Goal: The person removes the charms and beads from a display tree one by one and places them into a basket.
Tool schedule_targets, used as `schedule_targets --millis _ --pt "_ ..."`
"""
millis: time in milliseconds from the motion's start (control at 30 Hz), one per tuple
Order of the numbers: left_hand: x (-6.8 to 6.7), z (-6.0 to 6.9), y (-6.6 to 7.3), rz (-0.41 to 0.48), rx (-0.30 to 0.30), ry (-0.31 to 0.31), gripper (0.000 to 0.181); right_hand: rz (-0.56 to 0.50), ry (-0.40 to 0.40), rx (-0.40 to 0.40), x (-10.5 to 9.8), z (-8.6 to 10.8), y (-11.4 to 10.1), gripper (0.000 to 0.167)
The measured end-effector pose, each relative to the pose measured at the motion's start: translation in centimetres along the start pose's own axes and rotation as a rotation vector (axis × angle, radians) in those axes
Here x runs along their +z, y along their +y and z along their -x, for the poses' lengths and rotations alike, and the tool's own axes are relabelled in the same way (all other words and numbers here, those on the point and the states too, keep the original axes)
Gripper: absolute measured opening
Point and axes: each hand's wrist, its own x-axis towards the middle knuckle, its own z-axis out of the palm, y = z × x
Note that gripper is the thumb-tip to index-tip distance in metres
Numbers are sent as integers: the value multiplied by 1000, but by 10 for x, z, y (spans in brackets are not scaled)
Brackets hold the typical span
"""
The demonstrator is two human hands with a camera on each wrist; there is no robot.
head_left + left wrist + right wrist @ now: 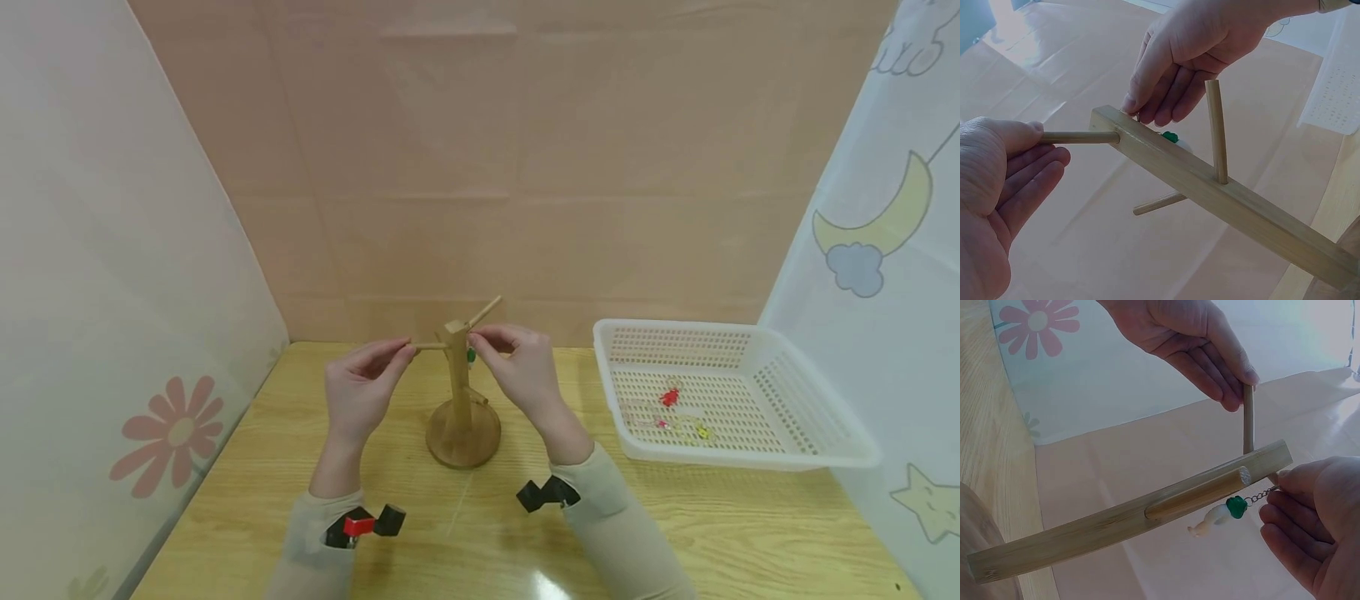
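A wooden stand (460, 379) with several pegs rises from a round base on the table. My left hand (367, 383) pinches the end of its upper left peg (1079, 137) between thumb and forefinger. On the post's other side my right hand (521, 371) pinches the ring end of a keychain. That keychain (1215, 517) has a short metal chain, a green top and a pale figure, and it hangs close beside the post. The right fingertips hide most of the ring and the peg beside it, so I cannot tell whether the ring is around that peg.
To the right stands a white perforated basket (750, 460). Inside it lie a red keychain (670, 397), a pink charm (662, 424) and a yellow charm (702, 432). Another peg (484, 312) slants up behind the post, and a lower peg (477, 397) juts out toward the front right.
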Motion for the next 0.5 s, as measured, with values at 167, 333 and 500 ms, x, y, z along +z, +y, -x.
schedule_targets --millis 167,333,500 --pt "0 0 0 9 7 1 20 9 8 -1 -2 -3 0 8" --pt "0 0 0 6 19 2 19 30 12 -14 -6 -5 -1 8" --pt "1 0 0 6 20 8 19 39 20 -12 -8 -7 -1 9"
